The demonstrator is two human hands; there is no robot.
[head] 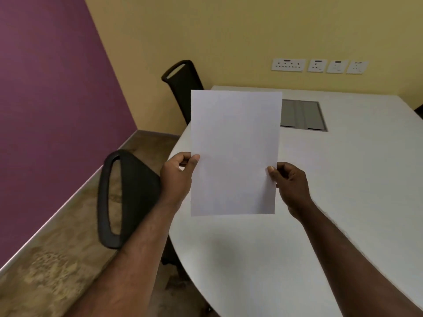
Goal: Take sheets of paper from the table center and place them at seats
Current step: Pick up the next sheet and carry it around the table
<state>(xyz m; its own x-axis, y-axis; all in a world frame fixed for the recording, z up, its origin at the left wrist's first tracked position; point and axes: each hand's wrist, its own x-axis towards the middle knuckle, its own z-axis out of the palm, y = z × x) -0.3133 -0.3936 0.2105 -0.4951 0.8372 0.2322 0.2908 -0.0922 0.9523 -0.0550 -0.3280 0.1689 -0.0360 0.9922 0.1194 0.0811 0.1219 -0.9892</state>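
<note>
From the head view, I have one sheet of paper (233, 152) held up in the air above the surface (343, 202), clear of it and touching nothing but my fingers. My left hand (177, 177) pinches the sheet's left edge, thumb on the front face and fingers curled behind; my right hand (289, 186) pinches the right edge at about the same height, thumb on the front. Both grips are clamped on the paper, low on its sides, so most of the sheet rises above my hands.

The sheet's long axis runs up and away from my grip, toward the far wall, its short edges near-level. It is plain white, blank on the side facing me, flat with no curl or crease that I can see, and thin enough that it will likely flop if I let one side go.

The nearer chair (128, 197) stands just left of my left grip, pushed up against the rim of the surface; a second chair (183, 88) stands beyond the sheet's top left corner. I judge the seat beside my left hand is the likely spot, so the paper would have to come down and a little leftward, with the left hand leading. A grey hatch (302, 115) lies in the surface past the sheet's right edge.
</note>
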